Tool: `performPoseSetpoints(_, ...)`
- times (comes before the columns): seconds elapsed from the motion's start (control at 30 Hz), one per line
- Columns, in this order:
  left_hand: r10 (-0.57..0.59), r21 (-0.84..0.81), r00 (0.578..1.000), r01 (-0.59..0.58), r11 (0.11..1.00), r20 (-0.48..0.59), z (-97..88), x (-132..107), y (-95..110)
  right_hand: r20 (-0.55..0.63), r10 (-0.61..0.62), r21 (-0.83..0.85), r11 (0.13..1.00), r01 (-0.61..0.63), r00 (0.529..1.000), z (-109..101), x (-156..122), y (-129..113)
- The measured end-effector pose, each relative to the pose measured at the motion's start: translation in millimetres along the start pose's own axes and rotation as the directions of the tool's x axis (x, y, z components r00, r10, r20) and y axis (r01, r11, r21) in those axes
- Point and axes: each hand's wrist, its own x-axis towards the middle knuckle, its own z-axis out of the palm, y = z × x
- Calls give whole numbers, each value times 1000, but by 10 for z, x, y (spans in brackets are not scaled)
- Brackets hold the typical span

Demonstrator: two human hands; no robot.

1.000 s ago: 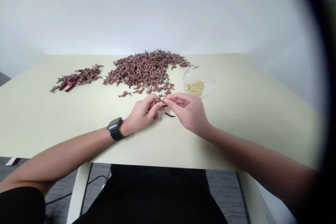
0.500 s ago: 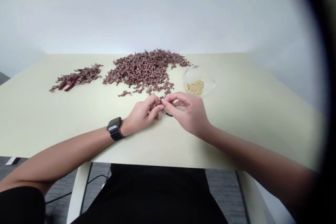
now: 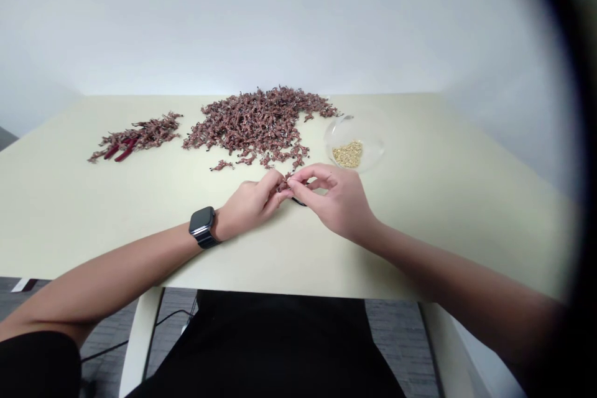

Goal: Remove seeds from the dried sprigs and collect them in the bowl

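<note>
The left hand (image 3: 252, 204) and right hand (image 3: 338, 199) clenched one reddish sprig (image 3: 284, 183) between their fingertips mid-counter (image 3: 433, 211), just below the larger heap (image 3: 256, 127), with the smaller heap (image 3: 144, 135) holding one pair of pliers (image 3: 119, 149) and one clear bowl (image 3: 354, 143) nearby.

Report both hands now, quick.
Left hand: closed, pinching a small reddish-brown piece in its fingertips.
Right hand: closed, its fingertips pinching the same piece.
</note>
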Motion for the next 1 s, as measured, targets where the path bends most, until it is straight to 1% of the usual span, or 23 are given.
performPoseSetpoints(0.2,2,-13,1000,-2,1000,0,1,0,3,21,25,32,999,-26,999,-1,10,12)
performPoseSetpoints(0.4,0,9,1000,0,1000,7,-6,6,21,39,38,25,999,-39,999,-4,23,38)
performPoseSetpoints(0.5,64,87,998,-63,994,-6,-7,18,6,44,39,16,999,-39,998,-1,18,33)
performPoseSetpoints(0.6,171,242,985,-162,957,-17,-13,33,-27,38,10,-28,1000,-9,999,3,7,18)
performPoseSetpoints(0.67,211,296,978,-204,933,9,-23,41,-42,30,-5,-63,998,7,1000,5,2,14)
performPoseSetpoints(0.7,214,293,976,-213,932,29,-29,44,-46,28,-7,-75,997,9,1000,6,1,14)
performPoseSetpoints(0.77,197,253,978,-210,945,76,-41,46,-45,28,-4,-93,996,6,1000,4,4,20)
performPoseSetpoints(0.83,162,215,981,-182,959,111,-49,43,-41,39,-11,-117,993,15,999,0,11,27)
performPoseSetpoints(0.93,109,186,987,-130,974,122,-50,32,-39,63,-35,-145,988,44,997,-15,24,35)
performPoseSetpoints(1.0,85,141,989,-102,985,118,-50,25,-38,77,0,-100,995,8,997,-30,35,36)
